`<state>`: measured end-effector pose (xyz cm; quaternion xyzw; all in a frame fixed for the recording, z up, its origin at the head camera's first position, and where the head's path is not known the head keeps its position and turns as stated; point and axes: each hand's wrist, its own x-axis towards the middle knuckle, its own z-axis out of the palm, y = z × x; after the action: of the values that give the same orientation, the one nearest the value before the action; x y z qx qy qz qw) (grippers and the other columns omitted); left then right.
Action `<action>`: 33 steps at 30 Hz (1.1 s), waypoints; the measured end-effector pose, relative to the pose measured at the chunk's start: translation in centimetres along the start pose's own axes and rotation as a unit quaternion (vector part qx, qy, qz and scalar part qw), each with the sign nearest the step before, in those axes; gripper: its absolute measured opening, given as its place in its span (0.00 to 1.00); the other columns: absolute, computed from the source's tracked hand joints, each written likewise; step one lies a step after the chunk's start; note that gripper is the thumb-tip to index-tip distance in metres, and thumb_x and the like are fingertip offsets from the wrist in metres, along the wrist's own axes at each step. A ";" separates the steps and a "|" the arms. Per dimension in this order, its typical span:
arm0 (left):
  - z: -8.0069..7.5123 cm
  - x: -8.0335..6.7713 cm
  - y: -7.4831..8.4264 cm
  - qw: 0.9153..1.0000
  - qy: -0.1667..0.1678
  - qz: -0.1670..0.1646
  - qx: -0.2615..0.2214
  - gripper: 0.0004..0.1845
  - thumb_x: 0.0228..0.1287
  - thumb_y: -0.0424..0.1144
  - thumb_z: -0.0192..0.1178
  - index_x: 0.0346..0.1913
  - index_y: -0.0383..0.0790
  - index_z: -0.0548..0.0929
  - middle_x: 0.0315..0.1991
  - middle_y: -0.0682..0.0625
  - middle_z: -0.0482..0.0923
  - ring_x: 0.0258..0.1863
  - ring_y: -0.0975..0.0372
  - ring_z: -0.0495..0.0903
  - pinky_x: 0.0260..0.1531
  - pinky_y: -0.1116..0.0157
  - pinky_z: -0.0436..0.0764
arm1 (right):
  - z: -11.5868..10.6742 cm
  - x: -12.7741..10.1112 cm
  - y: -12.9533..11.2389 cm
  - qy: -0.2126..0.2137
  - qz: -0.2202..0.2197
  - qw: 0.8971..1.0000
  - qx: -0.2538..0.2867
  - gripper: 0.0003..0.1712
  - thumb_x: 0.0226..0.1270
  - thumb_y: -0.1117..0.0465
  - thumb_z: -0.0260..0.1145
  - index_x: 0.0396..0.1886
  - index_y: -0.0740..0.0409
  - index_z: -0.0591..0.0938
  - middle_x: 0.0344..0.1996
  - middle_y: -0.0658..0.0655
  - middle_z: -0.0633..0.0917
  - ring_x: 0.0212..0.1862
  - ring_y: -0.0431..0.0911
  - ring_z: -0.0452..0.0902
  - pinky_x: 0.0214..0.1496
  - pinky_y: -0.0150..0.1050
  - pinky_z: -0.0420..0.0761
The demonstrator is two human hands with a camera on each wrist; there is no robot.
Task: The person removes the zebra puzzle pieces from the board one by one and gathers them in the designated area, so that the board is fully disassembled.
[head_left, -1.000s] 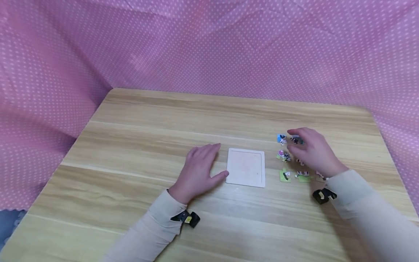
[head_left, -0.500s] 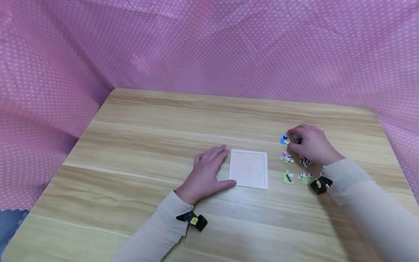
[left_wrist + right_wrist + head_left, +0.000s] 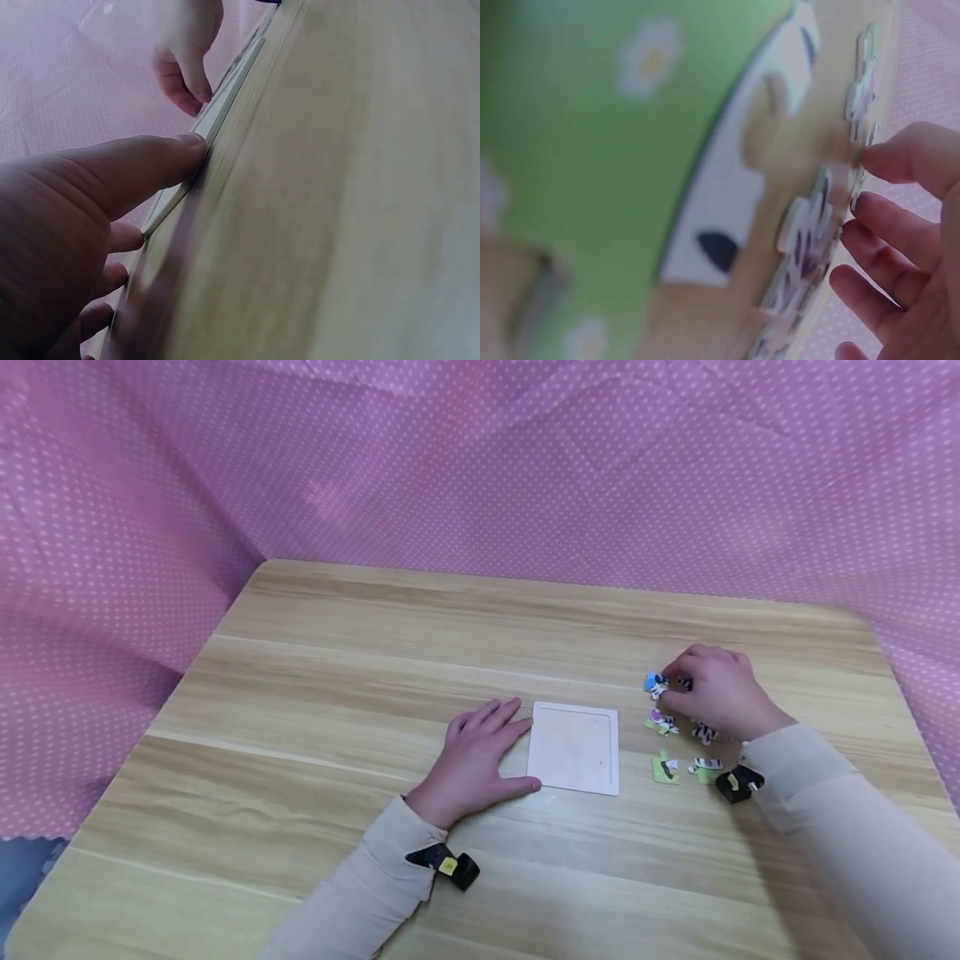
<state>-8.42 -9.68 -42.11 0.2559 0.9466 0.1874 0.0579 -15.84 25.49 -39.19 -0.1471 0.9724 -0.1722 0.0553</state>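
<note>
While the left hand (image 3: 476,760), fingers spread, touches the left edge of the white board (image 3: 574,749), the right hand (image 3: 716,689) bends over the puzzle pieces (image 3: 663,721), right of the board; whether it pinches one I cannot tell. Nearly square, the board shows no clear long axis. A strip of table (image 3: 540,868) separates it from the pieces; the table's far and right edges lie well apart from both.
</note>
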 end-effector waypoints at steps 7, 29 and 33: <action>-0.1 0.0 0.2 1.000 -0.006 -0.002 0.006 0.45 0.57 0.66 0.66 0.75 0.51 0.69 0.78 0.55 0.58 0.78 0.51 0.52 0.70 0.44 0.52 | -0.3 -1.0 -1.0 0.026 -0.010 1.000 0.005 0.22 0.62 0.51 0.69 0.50 0.61 0.85 0.49 0.61 0.85 0.55 0.61 0.76 0.62 0.66 0.57; -0.5 -0.1 0.5 1.000 -0.014 0.000 0.000 0.41 0.58 0.63 0.67 0.73 0.51 0.72 0.75 0.61 0.63 0.78 0.50 0.53 0.70 0.43 0.52 | 1.6 -2.5 -6.8 0.083 -0.062 0.994 0.044 0.13 0.60 0.57 0.70 0.42 0.58 0.88 0.38 0.52 0.88 0.37 0.48 0.81 0.50 0.52 0.63; -0.5 0.0 0.5 1.000 -0.013 0.001 0.000 0.41 0.58 0.63 0.67 0.72 0.51 0.72 0.75 0.61 0.63 0.77 0.50 0.53 0.69 0.42 0.52 | 2.1 -2.1 -8.2 0.075 -0.077 0.994 0.034 0.13 0.59 0.56 0.70 0.42 0.57 0.88 0.38 0.51 0.88 0.41 0.48 0.81 0.51 0.53 0.65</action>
<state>-8.24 -9.45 -41.50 0.2592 0.9455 0.1844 0.0698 -11.32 18.14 -38.16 -0.2064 0.9532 -0.2192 -0.0263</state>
